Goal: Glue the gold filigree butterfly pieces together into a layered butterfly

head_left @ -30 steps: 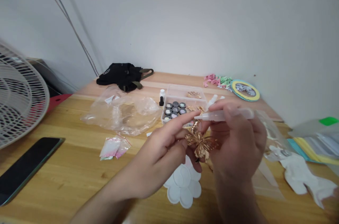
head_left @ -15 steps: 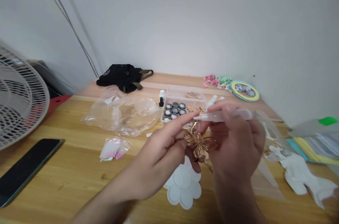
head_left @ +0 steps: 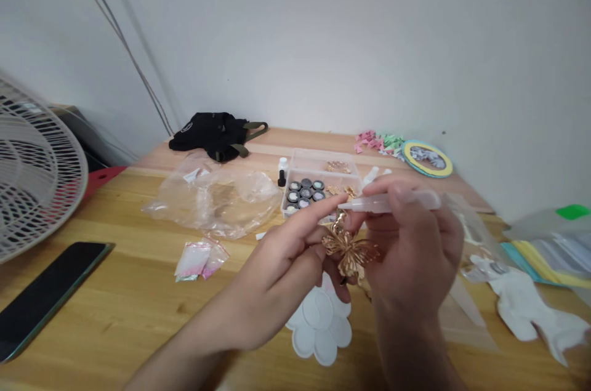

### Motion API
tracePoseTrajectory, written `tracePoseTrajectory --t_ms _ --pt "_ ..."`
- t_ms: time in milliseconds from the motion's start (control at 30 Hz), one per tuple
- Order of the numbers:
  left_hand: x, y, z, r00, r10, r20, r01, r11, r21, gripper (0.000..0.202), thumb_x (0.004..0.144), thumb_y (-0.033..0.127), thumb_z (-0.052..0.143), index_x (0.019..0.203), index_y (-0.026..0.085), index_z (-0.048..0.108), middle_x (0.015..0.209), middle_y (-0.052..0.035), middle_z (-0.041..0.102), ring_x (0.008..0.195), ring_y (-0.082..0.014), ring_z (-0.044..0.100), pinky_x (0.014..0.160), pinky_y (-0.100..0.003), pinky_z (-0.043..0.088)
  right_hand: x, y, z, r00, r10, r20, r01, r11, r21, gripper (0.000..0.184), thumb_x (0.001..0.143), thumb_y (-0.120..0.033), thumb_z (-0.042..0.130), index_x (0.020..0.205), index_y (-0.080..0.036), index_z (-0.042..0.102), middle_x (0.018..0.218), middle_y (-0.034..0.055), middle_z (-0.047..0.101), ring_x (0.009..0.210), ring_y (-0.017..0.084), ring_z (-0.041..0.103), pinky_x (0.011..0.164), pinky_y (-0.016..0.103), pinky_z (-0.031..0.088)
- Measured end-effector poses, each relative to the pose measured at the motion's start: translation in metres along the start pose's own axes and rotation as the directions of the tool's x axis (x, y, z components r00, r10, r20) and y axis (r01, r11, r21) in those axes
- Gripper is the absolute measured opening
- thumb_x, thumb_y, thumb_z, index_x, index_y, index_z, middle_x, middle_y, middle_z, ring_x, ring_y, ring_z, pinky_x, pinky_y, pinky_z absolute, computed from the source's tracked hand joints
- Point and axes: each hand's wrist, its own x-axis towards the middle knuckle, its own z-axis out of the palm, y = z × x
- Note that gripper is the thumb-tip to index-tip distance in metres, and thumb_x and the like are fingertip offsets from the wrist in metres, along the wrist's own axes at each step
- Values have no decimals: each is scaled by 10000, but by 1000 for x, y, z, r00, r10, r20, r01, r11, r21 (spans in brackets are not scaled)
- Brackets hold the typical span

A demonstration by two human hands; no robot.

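My left hand (head_left: 277, 280) pinches a gold metal filigree butterfly (head_left: 351, 253) in its fingers, with the index finger stretched out above it. My right hand (head_left: 410, 249) grips a clear plastic dropper bottle (head_left: 392, 201) lying almost level, its thin tip just above the butterfly. The butterfly's lower edge is partly hidden behind my fingers. Under my hands lies a white petal-shaped mixing palette (head_left: 319, 332), partly covered by my left hand.
A clear box (head_left: 321, 163) of round pigment pots and gold pieces stands behind my hands. A crumpled plastic bag (head_left: 212, 206), pink sachets (head_left: 201, 258), a phone (head_left: 48, 292) and a fan (head_left: 32, 169) lie or stand left; folders (head_left: 549, 255) sit right.
The view has shifted very slightly. Both hands, the butterfly and the dropper bottle stay almost where they were.
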Motion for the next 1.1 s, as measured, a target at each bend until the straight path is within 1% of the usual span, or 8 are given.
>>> tracePoseTrajectory --t_ms 67,133,300,467,600,800,933,1100 --pt "0 0 0 1000 0 -4 0 1000 6 503 955 98 368 1424 275 399 781 -5 686 693 -144 659 627 -265 490 0 0 0 1000 -7 -3 7 1000 6 172 863 -261 595 723 -220 686 517 -28 619 392 110 533 323 213 390" --pt "0 0 -1 1000 2 -6 -2 1000 18 500 958 107 364 1425 281 403 767 -3 685 690 -146 658 620 -264 482 0 0 0 1000 -13 0 13 1000 10 177 864 -266 594 721 -218 685 523 -26 621 405 113 549 334 213 408" --pt "-3 0 0 1000 6 -7 -6 1000 30 493 965 117 359 1430 275 404 736 -2 676 673 -147 649 608 -263 464 0 1 -1 1000 1 16 -2 1000 5 172 878 -305 586 744 -232 665 510 -34 617 314 112 485 247 213 328" --pt "-3 -1 -1 1000 -6 -15 6 1000 13 463 981 158 378 1429 271 406 729 -8 679 663 -144 645 584 -252 442 0 2 -1 1000 -11 0 11 1000 -26 166 874 -305 593 743 -236 667 511 -28 616 356 123 521 280 217 370" --pt "-3 0 0 1000 2 -19 -2 1000 14 457 983 167 379 1431 253 410 723 -12 680 652 -143 642 591 -259 450 0 2 -1 1000 -22 15 22 999 -30 167 883 -307 583 749 -238 656 513 -31 610 344 120 504 273 221 353" --pt "-2 0 -1 1000 12 -15 -12 1000 25 459 977 146 380 1420 254 423 721 -8 683 661 -142 645 598 -257 454 0 3 -2 999 -33 11 34 997 -70 169 892 -319 576 760 -242 648 512 -33 601 370 126 511 307 235 370" --pt "-1 0 -2 1000 20 -7 -20 999 47 471 973 132 371 1425 258 411 718 -6 679 663 -143 645 602 -256 461 0 2 -1 1000 -26 4 26 998 -61 168 884 -309 584 750 -237 655 509 -33 603 377 125 520 303 226 354" --pt "-1 0 0 1000 8 -15 -8 999 36 473 971 130 369 1420 270 414 731 -3 669 666 -145 647 600 -258 473 0 1 0 1000 -21 1 21 999 -37 174 875 -295 588 735 -236 672 505 -29 606 380 126 518 298 230 344"
